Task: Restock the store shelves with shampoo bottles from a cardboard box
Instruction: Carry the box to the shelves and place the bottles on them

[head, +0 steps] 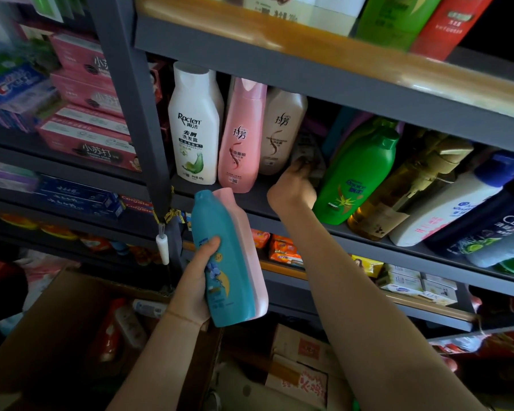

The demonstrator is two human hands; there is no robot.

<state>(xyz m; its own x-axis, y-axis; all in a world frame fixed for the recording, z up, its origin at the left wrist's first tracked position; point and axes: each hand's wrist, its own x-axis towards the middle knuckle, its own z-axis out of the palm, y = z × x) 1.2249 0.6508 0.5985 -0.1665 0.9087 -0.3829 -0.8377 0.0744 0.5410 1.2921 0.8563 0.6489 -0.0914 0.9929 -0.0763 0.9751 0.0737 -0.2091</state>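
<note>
A grey metal shelf point(368, 241) carried upright white point(195, 126), pink point(241, 137) and beige point(282, 132) bottles; a green bottle point(359, 173) leaned right. Below left, an open box point(57, 330) held more bottles. The left hand point(195, 280) gripped a teal bottle point(223, 262) and a pale pink bottle point(252, 262) together. The right hand point(294, 191) reached onto the shelf, its fingers blurred around a dark item point(307, 155); grip state could not be determined.

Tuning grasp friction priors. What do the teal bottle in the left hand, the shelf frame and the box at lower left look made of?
Teal bottle: likely plastic, smooth semi-gloss; soft sheen, moulded cap and shoulder.
Shelf frame: probably painted metal, matte dark grey; thin straight upright and rail edges.
Cardboard box: brown cardboard, dull; folded flap, no shine.
The left hand holds the teal bottle with a pink bottle behind it.
</note>
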